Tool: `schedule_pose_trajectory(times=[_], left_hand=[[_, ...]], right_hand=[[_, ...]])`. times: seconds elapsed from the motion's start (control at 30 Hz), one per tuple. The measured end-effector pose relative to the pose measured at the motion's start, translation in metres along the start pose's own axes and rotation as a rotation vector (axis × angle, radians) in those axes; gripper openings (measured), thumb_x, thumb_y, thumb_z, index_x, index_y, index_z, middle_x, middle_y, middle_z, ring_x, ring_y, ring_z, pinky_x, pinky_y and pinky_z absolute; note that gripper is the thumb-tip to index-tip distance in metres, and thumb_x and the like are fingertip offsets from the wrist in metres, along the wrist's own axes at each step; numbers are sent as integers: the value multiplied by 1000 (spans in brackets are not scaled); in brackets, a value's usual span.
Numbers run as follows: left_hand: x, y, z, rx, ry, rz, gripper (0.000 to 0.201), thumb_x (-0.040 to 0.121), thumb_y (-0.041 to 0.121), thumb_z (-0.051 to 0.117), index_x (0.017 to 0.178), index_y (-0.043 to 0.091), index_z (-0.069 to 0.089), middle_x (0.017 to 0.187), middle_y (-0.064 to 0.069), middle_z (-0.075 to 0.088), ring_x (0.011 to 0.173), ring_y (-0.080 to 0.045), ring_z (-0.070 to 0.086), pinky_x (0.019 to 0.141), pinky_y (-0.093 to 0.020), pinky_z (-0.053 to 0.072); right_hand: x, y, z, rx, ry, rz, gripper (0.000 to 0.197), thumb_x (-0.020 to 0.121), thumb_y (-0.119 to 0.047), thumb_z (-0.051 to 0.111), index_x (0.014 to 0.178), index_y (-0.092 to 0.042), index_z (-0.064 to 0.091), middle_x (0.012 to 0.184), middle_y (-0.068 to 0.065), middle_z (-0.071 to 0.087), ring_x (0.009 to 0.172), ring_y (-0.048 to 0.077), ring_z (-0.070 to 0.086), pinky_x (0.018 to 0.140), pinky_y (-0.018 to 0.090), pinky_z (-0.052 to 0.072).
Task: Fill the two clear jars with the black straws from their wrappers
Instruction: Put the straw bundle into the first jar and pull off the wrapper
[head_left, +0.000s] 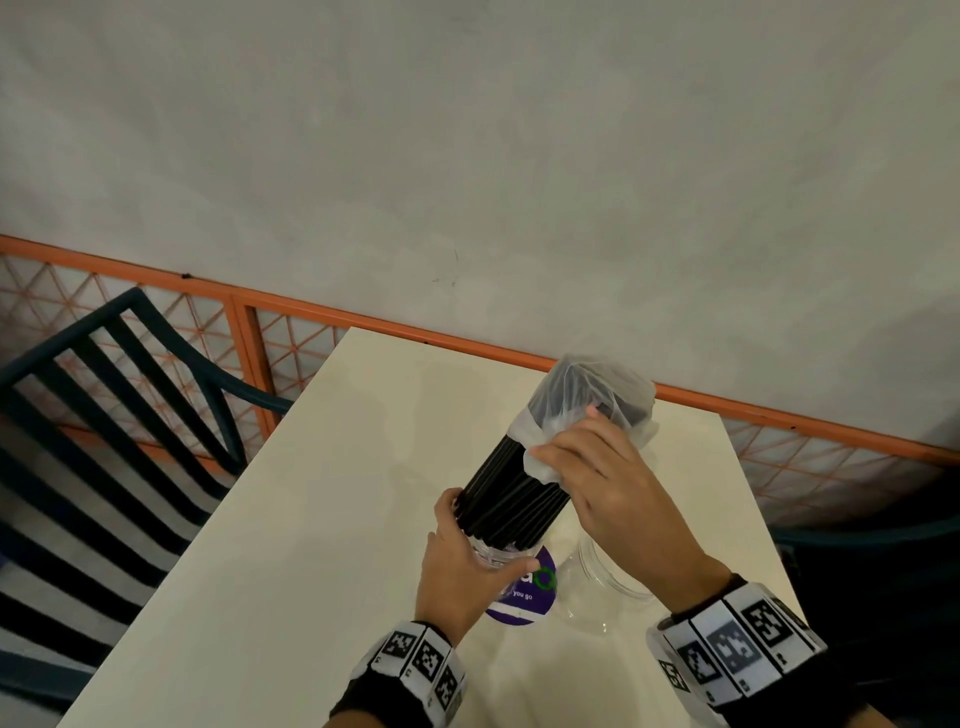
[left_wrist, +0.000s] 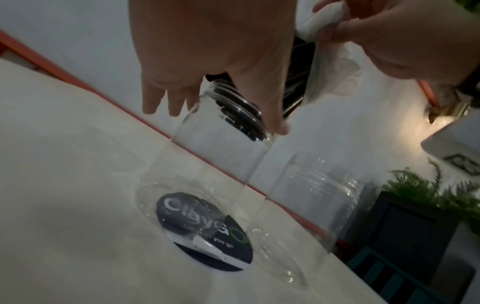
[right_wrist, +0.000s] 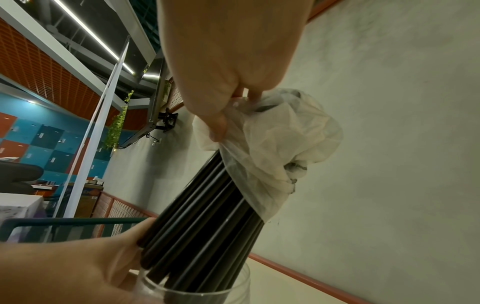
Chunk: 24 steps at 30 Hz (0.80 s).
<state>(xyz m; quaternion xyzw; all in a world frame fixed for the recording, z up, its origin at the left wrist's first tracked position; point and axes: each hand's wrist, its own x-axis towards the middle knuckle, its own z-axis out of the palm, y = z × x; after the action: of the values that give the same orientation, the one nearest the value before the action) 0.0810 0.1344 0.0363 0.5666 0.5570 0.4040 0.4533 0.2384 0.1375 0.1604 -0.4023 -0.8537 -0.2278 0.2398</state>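
A thick bundle of black straws (head_left: 511, 499) leans up and to the right, its lower ends just inside the mouth of a clear jar (left_wrist: 221, 152). My left hand (head_left: 467, 561) grips that jar at its threaded neck, fingers also against the straws. A thin white plastic wrapper (head_left: 592, 400) still covers the bundle's upper end. My right hand (head_left: 597, 473) pinches the wrapper's bunched lower edge (right_wrist: 233, 131). The second clear jar (left_wrist: 311, 205) stands upright just to the right, with nothing in it.
The jars stand on a cream table (head_left: 311, 519), the left one partly over a round purple sticker (head_left: 524, 592). A dark slatted chair (head_left: 104, 415) is at the left, an orange-framed lattice rail (head_left: 363, 317) behind, then a grey wall.
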Motion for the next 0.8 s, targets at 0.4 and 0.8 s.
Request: schedule_pose_trajectory(times=[0.4, 0.8], left_hand=[[-7, 9, -10, 386, -47, 88, 109, 72, 58, 60, 144, 14, -9, 142, -7, 28, 121, -21, 44, 97, -33, 44], [-6, 8, -27, 358, -119, 102, 117, 68, 52, 69, 142, 20, -16, 141, -6, 38, 118, -19, 50, 92, -29, 45]], right_hand=[[7, -6, -6, -13, -58, -94, 26, 88, -11, 40, 107, -9, 57, 93, 6, 66, 97, 18, 48, 108, 41, 36], [-9, -34, 9, -101, -335, -337, 30, 81, -21, 61, 111, -16, 62, 99, -2, 67, 101, 17, 59, 110, 37, 31]])
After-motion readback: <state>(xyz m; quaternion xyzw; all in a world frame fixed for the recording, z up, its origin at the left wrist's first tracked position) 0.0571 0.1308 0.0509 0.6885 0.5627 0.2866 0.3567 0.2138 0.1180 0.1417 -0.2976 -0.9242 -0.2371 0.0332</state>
